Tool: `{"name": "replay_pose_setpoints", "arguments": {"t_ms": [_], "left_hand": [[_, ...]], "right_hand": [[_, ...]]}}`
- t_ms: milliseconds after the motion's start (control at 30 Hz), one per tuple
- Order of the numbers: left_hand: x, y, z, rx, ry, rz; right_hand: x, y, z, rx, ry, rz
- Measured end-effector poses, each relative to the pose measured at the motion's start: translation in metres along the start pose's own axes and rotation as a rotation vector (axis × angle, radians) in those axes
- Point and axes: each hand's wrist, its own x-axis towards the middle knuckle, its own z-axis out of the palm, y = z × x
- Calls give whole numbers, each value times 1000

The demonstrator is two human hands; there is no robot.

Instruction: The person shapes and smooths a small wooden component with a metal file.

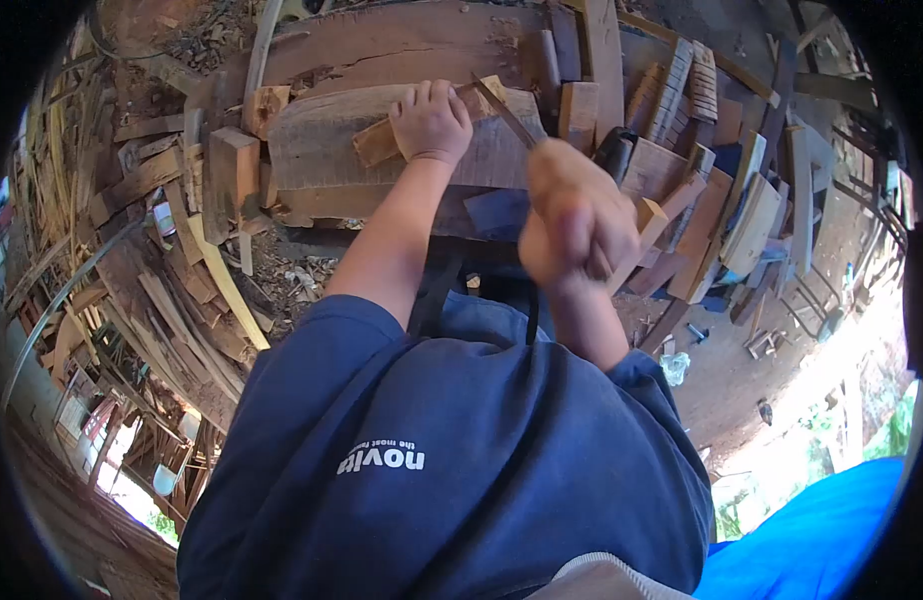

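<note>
My left hand (431, 122) is closed over a short wooden block (378, 146), pressing it down on a thick, worn board (317, 150). The block lies at a slant, its right end pale and close to the tip of the tool. In my right hand (580, 212), wrapped in a fist and slightly blurred, is a tool with a long, narrow metal blade (509, 114). The blade points up and left, overlapping the block's right end in this view. My fist hides its handle.
Wood offcuts (672, 165) crowd the right side, with an upright block (579, 112) beside the board. Another block (234, 170) stands at left. Long strips of wood (167, 310) lie farther left. A dark rounded object (616, 152) sits just beyond my right hand.
</note>
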Motion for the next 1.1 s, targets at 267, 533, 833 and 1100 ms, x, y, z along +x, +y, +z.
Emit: {"name": "replay_pose_setpoints", "arguments": {"t_ms": [267, 533, 833, 1100], "left_hand": [[0, -2, 5, -6, 45, 33], [1, -1, 10, -11, 36, 25], [1, -1, 13, -23, 36, 38], [2, -2, 11, -24, 28, 79]], "right_hand": [[-12, 44, 1, -103, -103, -60], [-22, 48, 2, -138, -69, -107], [-29, 58, 1, -148, -121, -134], [-20, 18, 2, 46, 7, -60]]}}
